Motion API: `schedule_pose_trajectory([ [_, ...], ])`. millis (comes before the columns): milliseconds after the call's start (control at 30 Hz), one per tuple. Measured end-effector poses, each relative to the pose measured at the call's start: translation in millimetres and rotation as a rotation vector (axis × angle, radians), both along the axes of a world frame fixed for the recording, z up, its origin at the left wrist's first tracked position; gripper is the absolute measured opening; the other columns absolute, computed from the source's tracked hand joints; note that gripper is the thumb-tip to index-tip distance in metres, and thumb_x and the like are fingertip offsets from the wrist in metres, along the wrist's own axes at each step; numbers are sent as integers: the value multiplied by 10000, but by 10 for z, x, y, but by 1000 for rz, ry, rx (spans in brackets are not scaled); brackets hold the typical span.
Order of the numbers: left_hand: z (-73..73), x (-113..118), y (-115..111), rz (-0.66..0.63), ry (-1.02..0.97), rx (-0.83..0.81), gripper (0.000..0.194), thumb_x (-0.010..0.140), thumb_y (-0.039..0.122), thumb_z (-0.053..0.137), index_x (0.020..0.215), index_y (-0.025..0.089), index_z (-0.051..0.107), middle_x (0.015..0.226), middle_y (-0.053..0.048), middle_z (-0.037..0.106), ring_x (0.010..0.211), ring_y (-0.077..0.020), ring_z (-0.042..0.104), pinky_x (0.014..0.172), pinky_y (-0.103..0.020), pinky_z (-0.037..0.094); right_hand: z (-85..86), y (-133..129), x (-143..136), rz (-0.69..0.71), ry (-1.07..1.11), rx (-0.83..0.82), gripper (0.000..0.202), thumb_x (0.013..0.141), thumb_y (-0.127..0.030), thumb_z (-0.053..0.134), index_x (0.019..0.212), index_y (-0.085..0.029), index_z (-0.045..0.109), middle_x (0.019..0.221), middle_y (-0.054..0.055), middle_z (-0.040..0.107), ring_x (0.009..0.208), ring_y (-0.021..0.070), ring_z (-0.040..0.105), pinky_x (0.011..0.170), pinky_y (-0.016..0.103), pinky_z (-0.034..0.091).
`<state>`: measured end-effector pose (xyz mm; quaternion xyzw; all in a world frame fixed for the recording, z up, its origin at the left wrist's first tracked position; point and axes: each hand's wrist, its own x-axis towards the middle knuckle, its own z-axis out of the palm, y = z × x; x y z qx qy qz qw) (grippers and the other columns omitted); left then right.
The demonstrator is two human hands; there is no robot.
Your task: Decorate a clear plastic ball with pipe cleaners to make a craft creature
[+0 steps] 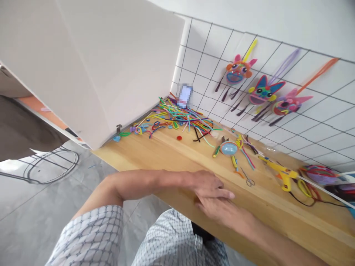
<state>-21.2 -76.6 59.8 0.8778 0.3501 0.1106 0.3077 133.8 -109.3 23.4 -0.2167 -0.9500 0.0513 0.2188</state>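
My left hand [209,186] lies across the back of my right hand [217,210], low over the front part of the wooden table. One finger of the left hand is stretched out, and nothing shows in that hand. The right hand's fingers are mostly hidden beneath the left, so their pose is unclear. Beyond the hands sits a light blue oval shell [229,148] with an orange rim, on top of pliers with green and yellow handles [216,151]. Small metal scissors [250,181] are to the right of the hands, apart from them.
Colourful pipe cleaners [188,118] are heaped in the back corner, by a propped phone [185,96]. A red disc [179,137] lies nearer. At right are a yellow glue gun [287,175] and its cord. Decorated masks [264,92] hang on the wall grid. A white panel [133,55] bounds the left.
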Motion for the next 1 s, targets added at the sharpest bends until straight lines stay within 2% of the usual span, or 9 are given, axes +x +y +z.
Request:
schedule_pose_trajectory([
  [67, -119, -210, 102, 11, -145, -68, 606, 1062, 639, 455, 672, 196, 590, 711, -46, 689, 675, -174, 618, 658, -282, 447, 21, 12, -52, 86, -21, -31, 560, 983, -472, 567, 1542, -508, 572, 1102, 9, 847, 868, 355, 825, 627, 502, 688],
  [133, -227, -360, 180, 126, -311, -101, 616, 1061, 609, 457, 603, 197, 456, 574, 21, 488, 568, -122, 453, 586, -263, 349, 50, 54, -92, 170, 7, -57, 670, 1018, -425, 561, 1674, -403, 429, 1210, 64, 837, 1011, 375, 827, 773, 534, 718],
  [200, -309, -444, 225, 259, -444, -155, 655, 1052, 631, 425, 563, 205, 328, 540, 55, 292, 532, -97, 313, 551, -259, 274, 54, 90, -105, 210, 86, -85, 634, 1063, -376, 546, 1682, -314, 425, 1257, 101, 822, 1104, 347, 812, 892, 516, 712],
  [267, -359, -471, 242, 297, -513, -210, 662, 1038, 636, 415, 552, 210, 271, 545, 61, 219, 524, -84, 256, 537, -254, 241, 30, 109, -90, 204, 169, -127, 524, 1094, -325, 514, 1610, -237, 517, 1238, 119, 820, 1127, 309, 800, 946, 482, 697],
  [367, -395, -457, 246, 252, -515, -238, 628, 1028, 591, 434, 549, 206, 304, 524, 61, 238, 506, -76, 277, 527, -248, 238, -11, 126, -39, 196, 208, -186, 393, 1100, -292, 515, 1461, -188, 632, 1195, 120, 821, 1102, 271, 794, 958, 423, 688],
  [633, -482, -435, 233, 242, -501, -216, 594, 1044, 516, 449, 557, 197, 333, 508, 63, 276, 477, -65, 317, 502, -233, 236, -25, 200, 12, 128, 179, -206, 297, 1123, -303, 490, 1287, -165, 696, 1115, 104, 828, 1055, 235, 790, 997, 356, 643],
  [1000, -467, -460, 130, 311, -526, -290, 607, 1047, 525, 446, 551, 195, 329, 510, 64, 279, 483, -59, 283, 496, -234, 227, -66, 153, -39, 108, 193, -195, 308, 1149, -300, 436, 1251, -167, 695, 1081, 82, 820, 1035, 210, 769, 1004, 347, 605],
])
